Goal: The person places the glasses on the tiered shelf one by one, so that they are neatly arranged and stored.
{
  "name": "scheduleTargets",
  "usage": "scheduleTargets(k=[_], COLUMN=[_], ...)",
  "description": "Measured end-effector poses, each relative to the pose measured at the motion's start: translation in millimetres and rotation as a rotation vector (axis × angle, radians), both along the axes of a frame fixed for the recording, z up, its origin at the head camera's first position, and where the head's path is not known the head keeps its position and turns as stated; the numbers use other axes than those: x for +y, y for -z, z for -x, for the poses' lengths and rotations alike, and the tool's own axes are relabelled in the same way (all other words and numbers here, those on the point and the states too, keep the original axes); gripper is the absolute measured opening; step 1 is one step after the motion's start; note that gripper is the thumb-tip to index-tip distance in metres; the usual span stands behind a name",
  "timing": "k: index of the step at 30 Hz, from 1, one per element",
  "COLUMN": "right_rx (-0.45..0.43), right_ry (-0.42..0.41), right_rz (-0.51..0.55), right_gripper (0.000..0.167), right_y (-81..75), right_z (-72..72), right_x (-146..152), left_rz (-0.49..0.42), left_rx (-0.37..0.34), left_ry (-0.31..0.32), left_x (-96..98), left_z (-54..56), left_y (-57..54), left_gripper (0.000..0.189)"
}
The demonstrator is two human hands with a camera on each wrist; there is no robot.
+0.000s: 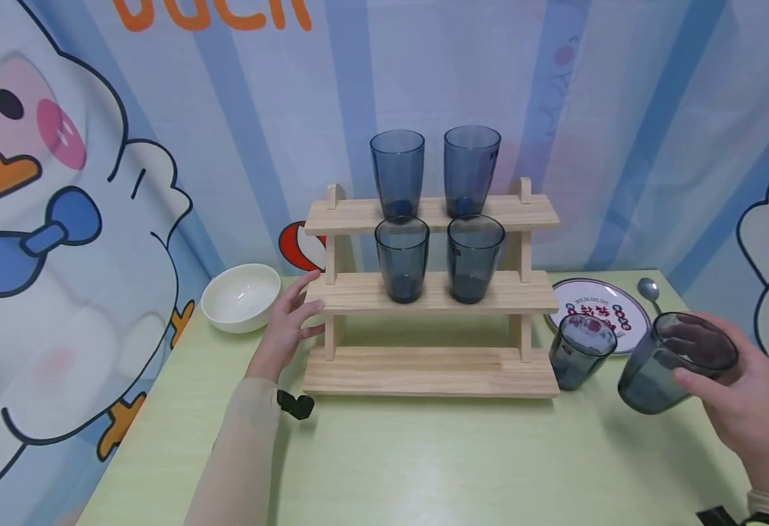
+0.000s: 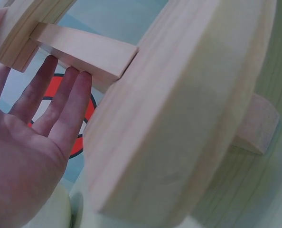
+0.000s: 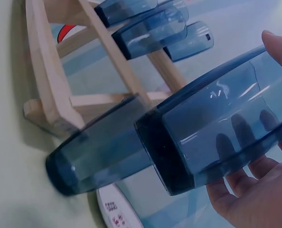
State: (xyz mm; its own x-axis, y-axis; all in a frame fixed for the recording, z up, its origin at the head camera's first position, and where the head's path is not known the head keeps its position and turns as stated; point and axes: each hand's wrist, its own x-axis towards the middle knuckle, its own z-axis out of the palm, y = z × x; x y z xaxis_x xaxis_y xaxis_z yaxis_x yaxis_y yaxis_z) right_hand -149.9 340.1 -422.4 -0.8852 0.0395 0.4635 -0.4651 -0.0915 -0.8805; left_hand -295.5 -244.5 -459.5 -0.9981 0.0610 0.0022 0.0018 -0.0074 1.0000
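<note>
On the right, my right hand (image 1: pixel 746 394) grips a tinted blue-grey drinking glass (image 1: pixel 661 365) round its side. The glass is tilted, its base off the table. A second glass (image 1: pixel 578 354) stands on the table at the wooden shelf's right end, overlapping the held one in the right wrist view. My left hand (image 1: pixel 286 329) rests at the left end of the three-tier wooden shelf (image 1: pixel 430 372), beside the middle board. In the left wrist view, extended fingers (image 2: pixel 77 104) touch a wooden upright (image 2: pixel 84 50). Two glasses stand on the top board (image 1: pixel 398 172) and two on the middle board (image 1: pixel 403 259).
A white bowl (image 1: pixel 240 299) sits left of the shelf. At the right back lie a printed plate (image 1: pixel 631 321) and a metal spoon (image 1: pixel 649 288). A patterned curtain (image 1: pixel 259 131) hangs behind the pale green table (image 1: pixel 424 460).
</note>
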Motion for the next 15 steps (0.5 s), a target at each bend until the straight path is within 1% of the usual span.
scheduleTargets(k=[4, 8, 11, 15], right_rx=[0.02, 0.045, 0.058, 0.044], right_ry=[-0.034, -0.104, -0.153, -0.186], right_rz=[-0.017, -0.022, -0.013, 0.006], right_gripper=[0.07, 0.069, 0.069, 0.071], right_y=[-13.1, -25.9, -31.9, -36.4], right_z=[-2.5, -2.3, 0.0, 2.8], right_x=[-8, -19, -28, -42], left_rz=[0.0, -0.002, -0.004, -0.005], left_rx=[-0.005, -0.012, -0.013, -0.016], left_ry=[0.002, 0.002, 0.005, 0.009], left_x=[-0.5, -1.4, -1.5, -0.6], left_z=[0.5, 1.6, 2.4, 2.1], left_y=[0.2, 0.5, 0.7, 0.5], left_gripper=[0.063, 0.063, 0.063, 0.064])
